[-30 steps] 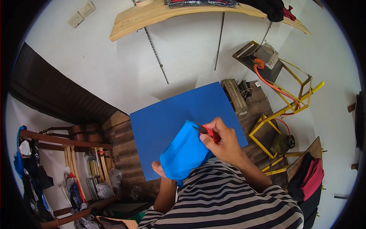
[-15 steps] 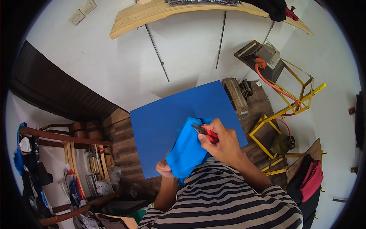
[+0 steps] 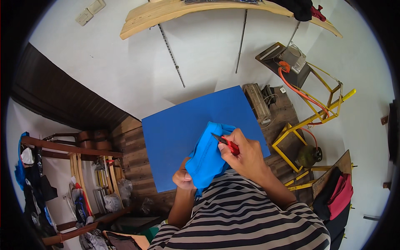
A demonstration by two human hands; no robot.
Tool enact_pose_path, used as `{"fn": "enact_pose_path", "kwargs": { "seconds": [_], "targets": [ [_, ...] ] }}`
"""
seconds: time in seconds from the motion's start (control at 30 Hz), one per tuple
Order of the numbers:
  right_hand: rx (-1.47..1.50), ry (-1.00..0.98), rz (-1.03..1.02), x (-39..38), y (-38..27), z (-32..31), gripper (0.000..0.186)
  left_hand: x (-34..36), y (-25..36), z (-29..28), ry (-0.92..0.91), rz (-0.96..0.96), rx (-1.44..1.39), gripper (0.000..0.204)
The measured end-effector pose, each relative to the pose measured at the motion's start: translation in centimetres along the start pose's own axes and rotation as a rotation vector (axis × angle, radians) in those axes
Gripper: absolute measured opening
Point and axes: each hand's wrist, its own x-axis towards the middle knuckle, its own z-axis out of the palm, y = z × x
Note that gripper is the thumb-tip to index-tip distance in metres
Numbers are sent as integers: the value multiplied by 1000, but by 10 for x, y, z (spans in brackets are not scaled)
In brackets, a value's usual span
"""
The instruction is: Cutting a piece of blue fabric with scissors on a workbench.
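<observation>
A bright blue piece of fabric (image 3: 205, 160) with a stitched seam hangs between my hands, above a flat blue tabletop (image 3: 175, 133). My left hand (image 3: 182, 178) grips its lower left edge, fingers closed on the cloth. In my right hand (image 3: 248, 155) is a pair of snips (image 3: 229, 146) with red handles and a dark, pointed tip. The tip lies against or just over the upper part of the fabric, near the seam. Whether the blades touch the cloth I cannot tell. Part of the fabric is hidden behind my right hand.
A wooden shelf (image 3: 200, 13) runs along the far wall. To the right stand a yellow metal frame (image 3: 287, 137), an orange hose (image 3: 300, 95) and a green gas cylinder (image 3: 307, 156). On the left is a rack (image 3: 71, 149) with clothes and bags. A wooden box (image 3: 256, 102) sits beyond the tabletop.
The fabric has shifted slightly up and its top edge is opened out more. The snips have turned, their dark jaws now looking narrower. My left hand has moved a little up and right.
</observation>
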Motion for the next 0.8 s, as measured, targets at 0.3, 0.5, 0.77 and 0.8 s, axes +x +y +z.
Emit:
{"fn": "enact_pose_path", "kwargs": {
  "seconds": [0.3, 0.5, 0.77, 0.8],
  "targets": [
    [-86, 51, -74, -7, -9, 8, 30, -1, 0, -6, -23, -29, -7, 17],
    [-89, 19, -143, -13, -16, 15, 27, 2, 0, -5, -75, -27, -77, 24],
    [-43, 19, -158, -12, -16, 18, 24, 5, 0, -5, -43, -24, -5, 33],
    [-36, 28, -153, -12, -15, 18, 24, 6, 0, -6, -78, -27, -52, 33]
  ]
}}
